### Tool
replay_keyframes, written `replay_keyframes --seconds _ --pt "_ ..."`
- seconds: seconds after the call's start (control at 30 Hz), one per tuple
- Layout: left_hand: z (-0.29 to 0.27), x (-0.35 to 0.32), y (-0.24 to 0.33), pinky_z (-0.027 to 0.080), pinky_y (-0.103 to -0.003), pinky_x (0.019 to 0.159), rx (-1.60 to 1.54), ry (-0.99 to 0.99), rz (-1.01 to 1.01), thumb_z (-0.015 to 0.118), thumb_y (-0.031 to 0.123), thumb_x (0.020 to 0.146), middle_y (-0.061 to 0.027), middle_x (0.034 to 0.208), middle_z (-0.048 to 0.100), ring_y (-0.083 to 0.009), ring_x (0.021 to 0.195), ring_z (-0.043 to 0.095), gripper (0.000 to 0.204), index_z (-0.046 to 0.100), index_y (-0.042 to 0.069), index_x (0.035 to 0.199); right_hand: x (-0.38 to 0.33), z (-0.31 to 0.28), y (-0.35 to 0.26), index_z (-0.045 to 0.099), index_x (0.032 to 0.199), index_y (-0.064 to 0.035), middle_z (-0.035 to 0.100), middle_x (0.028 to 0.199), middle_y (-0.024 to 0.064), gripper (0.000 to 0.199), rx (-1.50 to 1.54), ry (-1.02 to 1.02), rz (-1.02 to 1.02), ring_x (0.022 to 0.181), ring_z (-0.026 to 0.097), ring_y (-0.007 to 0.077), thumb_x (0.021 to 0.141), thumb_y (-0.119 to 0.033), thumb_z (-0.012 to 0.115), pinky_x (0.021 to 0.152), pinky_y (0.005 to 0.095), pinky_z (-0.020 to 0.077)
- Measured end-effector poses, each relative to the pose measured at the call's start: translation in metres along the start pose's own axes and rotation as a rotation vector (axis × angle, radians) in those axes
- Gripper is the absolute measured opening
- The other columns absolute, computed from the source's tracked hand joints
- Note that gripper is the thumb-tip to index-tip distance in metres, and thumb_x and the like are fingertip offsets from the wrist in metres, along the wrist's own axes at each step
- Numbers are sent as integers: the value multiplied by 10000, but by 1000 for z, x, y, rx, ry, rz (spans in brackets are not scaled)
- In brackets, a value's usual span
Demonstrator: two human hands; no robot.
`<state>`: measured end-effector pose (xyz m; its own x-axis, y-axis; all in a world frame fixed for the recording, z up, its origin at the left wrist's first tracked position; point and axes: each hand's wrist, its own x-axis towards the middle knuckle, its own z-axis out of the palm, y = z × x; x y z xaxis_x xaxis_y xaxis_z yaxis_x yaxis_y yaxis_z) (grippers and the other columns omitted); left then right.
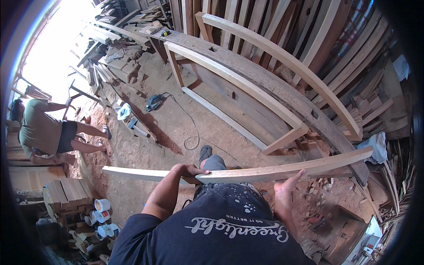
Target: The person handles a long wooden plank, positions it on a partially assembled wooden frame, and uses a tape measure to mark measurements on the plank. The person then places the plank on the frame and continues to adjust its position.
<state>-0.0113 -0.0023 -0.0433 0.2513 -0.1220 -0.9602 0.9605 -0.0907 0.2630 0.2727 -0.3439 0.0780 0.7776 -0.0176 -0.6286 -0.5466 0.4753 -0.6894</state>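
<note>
- Curved wooden frame (247,84) leaning against stacked boards, upper centre.
- Blue power tool (153,102) with cord on the dirt floor (176,132).
- Another person (44,130) bending, far left.
- Paint cans (102,216), lower left.

Dusty reddish dirt floor (145,145) w/ wood bits all over. Tall brown planks (309,31) lean vs. the back wall. A big pale wood frame (234,79) stands on the floor by a long dark old beam (282,90). Blue power tool (153,102) w/ black cord lies on the dirt. Bright sun comes in at the left. White cups (102,211) sit by stacked boards (66,192).
</note>
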Motion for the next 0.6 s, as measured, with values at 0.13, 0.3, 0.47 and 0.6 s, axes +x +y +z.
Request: replay_keyframes --seconds 0.13,0.3,0.47,0.6 --pt "0 1 0 539 -412 998 17 22 5 723 888 672 -217 1289 687 -325 1168 679 1103 690 -23 1292 -4 3 -2 76 1669 -121 110 1717 173 1044 -8 -6 -12 1575 149 357 958 -818 390 1261 584 148" --pt "0 1 0 530 -418 1008 21 20 11 725 878 684 -218 1276 694 -331 1167 678 1080 700 -25 1276 -3 3 -2 85 1668 -118 111 1717 173 1037 -8 -1 -14 1576 147 354 961 -817 380 1263 576 145" --pt "-1 4 0 519 -412 1023 75 58 -10 714 896 671 -211 1267 702 -326 1184 671 1094 709 -23 1265 -4 3 -2 89 1668 -117 119 1713 175 1034 -25 12 -37 1576 148 351 963 -813 383 1265 574 149" --pt "-1 4 1 520 -401 1019 86 49 10 697 922 652 -196 1270 704 -311 1187 670 1116 715 -12 1262 -3 2 -2 83 1667 -116 126 1710 177 1040 -9 -13 -21 1576 149 351 960 -814 390 1266 570 152"
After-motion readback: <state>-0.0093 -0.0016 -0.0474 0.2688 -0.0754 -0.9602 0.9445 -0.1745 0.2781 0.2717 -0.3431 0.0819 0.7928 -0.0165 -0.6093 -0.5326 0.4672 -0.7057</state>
